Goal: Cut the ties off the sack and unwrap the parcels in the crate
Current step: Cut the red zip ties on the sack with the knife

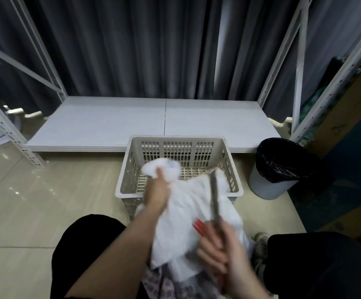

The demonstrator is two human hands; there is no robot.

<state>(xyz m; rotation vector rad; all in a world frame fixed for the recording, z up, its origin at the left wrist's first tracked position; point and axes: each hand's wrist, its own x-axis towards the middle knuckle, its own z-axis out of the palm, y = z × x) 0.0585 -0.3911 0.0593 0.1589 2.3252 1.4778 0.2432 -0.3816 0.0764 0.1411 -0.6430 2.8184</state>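
Observation:
A white sack (188,214) with red printing lies across the near edge of a beige slotted crate (132,160) and over my lap. My left hand (158,186) grips the sack's bunched top end over the crate. My right hand (220,249) holds scissors (214,197), their grey blades pointing away from me over the sack. The picture is blurred by motion, so no ties are distinguishable. The crate's inside is mostly hidden by the sack.
A grey bin with a black liner (280,167) stands right of the crate. A low white shelf board (153,121) lies beyond, flanked by white metal rack posts (9,130) and dark curtains. Cardboard boxes (343,113) sit at the right. My knees frame the bottom.

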